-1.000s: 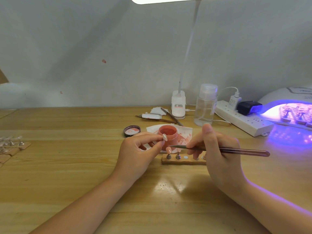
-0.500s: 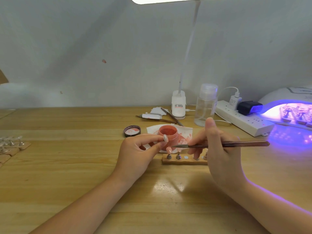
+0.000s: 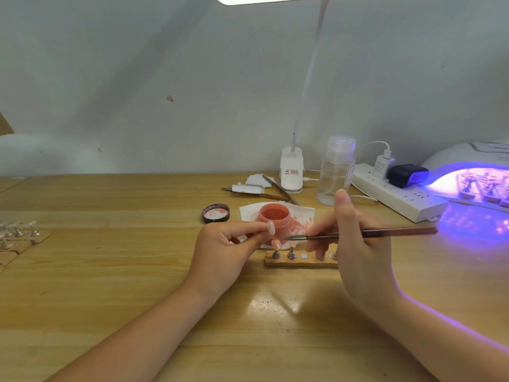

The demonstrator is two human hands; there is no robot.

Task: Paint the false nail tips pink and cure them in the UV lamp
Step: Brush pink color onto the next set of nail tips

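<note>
A false nail tip point(image 3: 271, 228) sits pinched between the thumb and forefinger of our left hand point(image 3: 228, 252), held up just in front of the pink paint jar point(image 3: 275, 218). Our right hand point(image 3: 355, 244) curls its fingers round a thin brush point(image 3: 366, 233), which lies nearly level, its bristle end pointing left and stopping just short of the nail tip. Just on the near side of the jar lies a wooden holder strip point(image 3: 300, 262) with small metal stands, two of them carrying pink tips. The jar stands on a stained white tissue point(image 3: 301, 213), its lid point(image 3: 216, 213) just to the left. Far right of the jar, the UV lamp point(image 3: 473, 180) glows violet with stands inside.
</note>
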